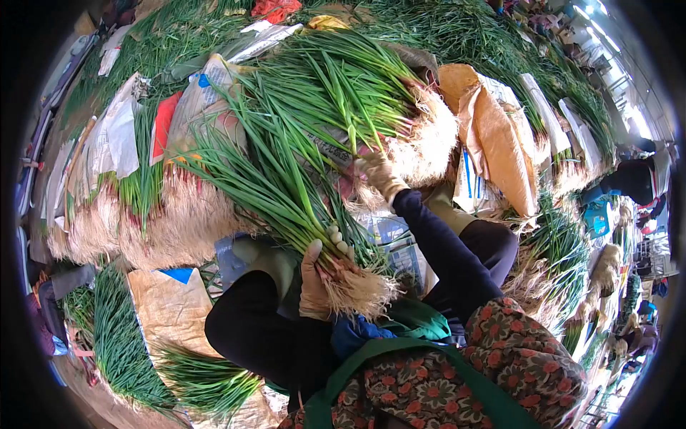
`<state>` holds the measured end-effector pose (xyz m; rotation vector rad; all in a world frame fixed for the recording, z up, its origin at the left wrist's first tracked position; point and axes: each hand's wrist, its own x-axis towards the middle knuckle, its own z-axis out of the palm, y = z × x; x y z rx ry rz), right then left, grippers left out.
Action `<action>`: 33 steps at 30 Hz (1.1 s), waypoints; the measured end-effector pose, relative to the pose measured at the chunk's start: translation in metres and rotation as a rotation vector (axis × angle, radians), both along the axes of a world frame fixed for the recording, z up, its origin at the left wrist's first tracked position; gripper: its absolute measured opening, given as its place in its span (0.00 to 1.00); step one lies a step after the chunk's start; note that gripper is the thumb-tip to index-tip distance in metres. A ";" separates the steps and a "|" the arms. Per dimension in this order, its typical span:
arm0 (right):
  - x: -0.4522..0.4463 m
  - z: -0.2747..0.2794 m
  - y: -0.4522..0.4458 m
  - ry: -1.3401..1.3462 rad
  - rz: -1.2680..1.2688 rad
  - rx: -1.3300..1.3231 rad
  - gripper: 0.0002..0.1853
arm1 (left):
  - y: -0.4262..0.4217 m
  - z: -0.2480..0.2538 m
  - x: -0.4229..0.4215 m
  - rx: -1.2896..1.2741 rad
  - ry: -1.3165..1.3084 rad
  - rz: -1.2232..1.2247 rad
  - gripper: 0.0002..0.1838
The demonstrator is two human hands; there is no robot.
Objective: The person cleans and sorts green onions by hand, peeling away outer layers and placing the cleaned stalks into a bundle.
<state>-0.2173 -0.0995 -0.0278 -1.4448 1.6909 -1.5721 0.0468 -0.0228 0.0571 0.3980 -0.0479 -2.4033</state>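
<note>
My left hand [314, 282], in a pale glove, is wrapped round a bunch of green onions [296, 196] just above their reddish bases. The long leaves of the bunch fan away to the upper left, and its stringy roots hang toward my lap. My right hand [380, 175], gloved too, reaches to a larger pile of green onions [325, 79] in front of me. Its fingers are closed round stems close to the root end of that pile. The dense pale roots [426, 139] of the pile lie just beyond this hand.
To the left, more green onions lie in a row with their roots [189, 218] toward me, partly covered by sacks [121, 146]. A tan sack [496, 136] lies at the right. Behind me on the left are another sack [171, 304] and loose onions [207, 375]. Other people [632, 182] are at the far right.
</note>
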 end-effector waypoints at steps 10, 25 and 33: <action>0.084 0.062 0.130 0.427 0.713 0.785 0.18 | 0.003 -0.029 -0.006 0.010 -0.164 0.012 0.24; 0.101 -0.036 0.075 -0.131 0.273 0.655 0.16 | 0.006 -0.014 0.001 -0.013 -0.139 0.025 0.18; 0.106 -0.011 0.048 -0.323 0.226 0.629 0.16 | 0.005 -0.027 -0.001 0.084 -0.290 -0.044 0.16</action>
